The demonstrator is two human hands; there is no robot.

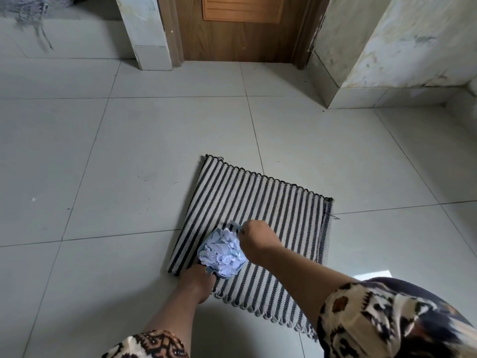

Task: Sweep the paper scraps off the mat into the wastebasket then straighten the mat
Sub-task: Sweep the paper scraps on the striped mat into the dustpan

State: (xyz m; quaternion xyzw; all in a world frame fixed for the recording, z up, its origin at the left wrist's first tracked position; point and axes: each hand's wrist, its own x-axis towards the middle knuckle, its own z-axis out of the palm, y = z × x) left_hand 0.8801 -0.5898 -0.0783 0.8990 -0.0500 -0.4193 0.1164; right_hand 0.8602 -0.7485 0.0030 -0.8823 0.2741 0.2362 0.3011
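Lying askew on the tiled floor (129,151), the mat (271,215) has its stripes running from near-left to far-right, at an angle to the tile joints. Its scalloped edges are the far and near ones, and its long axis cannot be told. A pale-blue container (202,250), basket or bag unclear, sits over the mat beside its left edge, close to the near-left corner, and is filled with white scraps (224,251). One scrap reads "DING". The left hand (197,281) grasps the container's near side. The right hand (255,237) is clenched on its far rim. A wooden door (240,34) stands beyond.
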